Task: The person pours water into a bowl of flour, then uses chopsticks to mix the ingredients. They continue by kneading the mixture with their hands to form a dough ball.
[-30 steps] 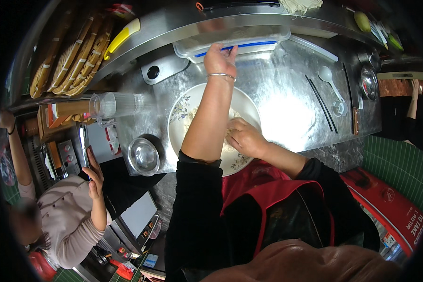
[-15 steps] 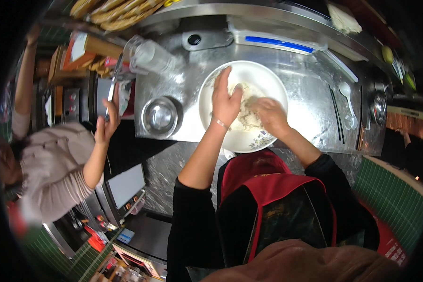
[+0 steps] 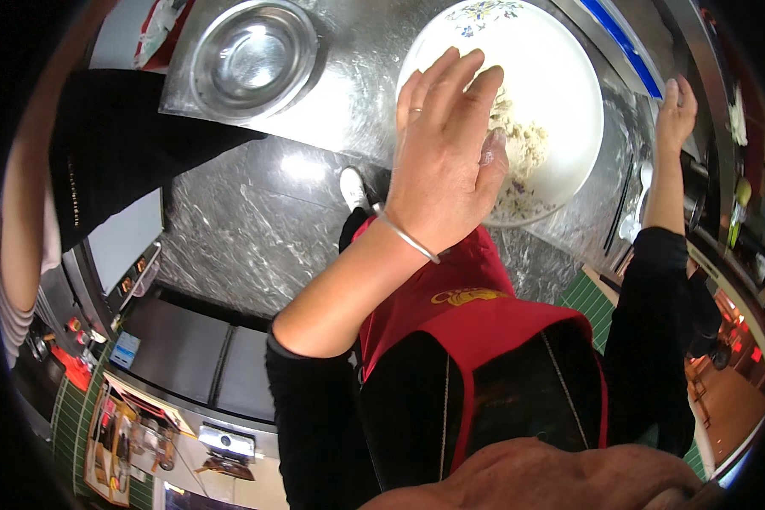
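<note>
A large white bowl [image 3: 569,68] with a floral pattern holds a crumbly pale dough [image 3: 527,149]. My left hand [image 3: 450,144] hovers over the bowl's left side, fingers stretched out and thumb apart, with nothing in it. A bit of pale dough clings to its thumb. Beyond the bowl, my right hand [image 3: 677,110] reaches out to the right, fingers extended upward, close to the end of a white case with a blue strip [image 3: 625,42]. No object shows in that hand.
A steel bowl [image 3: 253,64] stands on the metal counter [image 3: 348,93] at left. Black chopsticks [image 3: 618,208] and a white spoon [image 3: 633,223] lie to the right. Another person's arm [image 3: 21,212] is at the far left. Grey marbled floor [image 3: 238,229] lies below the counter.
My right hand has left the dough and moved out to the right. My left hand has risen and opened toward the camera. The view has turned and dropped closer to the counter.
</note>
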Demonstrator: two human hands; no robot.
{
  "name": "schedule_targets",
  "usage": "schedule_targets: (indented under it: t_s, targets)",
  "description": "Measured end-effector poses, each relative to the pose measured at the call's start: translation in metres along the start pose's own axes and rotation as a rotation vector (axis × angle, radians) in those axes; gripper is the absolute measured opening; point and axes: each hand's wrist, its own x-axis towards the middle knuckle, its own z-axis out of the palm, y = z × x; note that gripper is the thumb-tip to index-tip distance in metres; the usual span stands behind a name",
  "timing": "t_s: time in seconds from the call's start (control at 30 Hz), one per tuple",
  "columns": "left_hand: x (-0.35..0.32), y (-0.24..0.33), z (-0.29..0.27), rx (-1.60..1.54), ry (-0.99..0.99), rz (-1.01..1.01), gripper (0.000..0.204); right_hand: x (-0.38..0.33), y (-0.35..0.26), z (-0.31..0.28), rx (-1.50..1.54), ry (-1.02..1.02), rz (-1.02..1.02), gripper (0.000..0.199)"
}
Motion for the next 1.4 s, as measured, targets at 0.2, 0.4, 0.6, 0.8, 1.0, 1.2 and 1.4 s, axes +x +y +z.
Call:
schedule_targets:
  t_s: [0.2,0.4,0.6,0.8,1.0,1.2,1.4]
  targets:
    - [0.064,-0.001,0.031,-0.011,-0.02,0.05,0.045,0.096,0.11,0.037,0.284,0.015,0.335,0.042]
    - [0.148,-0.005,0.082,-0.092,-0.098,-0.218,0.052,0.118,0.161,0.026,0.916,0.058,0.609,0.042]
    - [0.204,-0.024,0.135,-0.679,-0.164,-0.696,0.063,0.111,0.172,0.014,1.41,0.053,0.716,0.042]
    - [0.211,-0.012,0.208,-0.979,-0.056,-0.959,0.068,0.101,0.158,0.017,1.705,0.037,0.795,0.042]
    - [0.223,-0.015,0.226,-1.09,-0.047,-1.023,0.037,0.102,0.149,0.01,2.06,0.004,0.819,0.042]
    - [0.206,-0.011,0.226,-1.115,-0.009,-0.959,0.036,0.076,0.141,0.009,1.924,0.013,0.85,0.04]
    - [0.194,-0.011,0.226,-1.222,0.022,-0.837,0.052,0.049,0.145,0.006,1.5,-0.03,0.722,0.027]
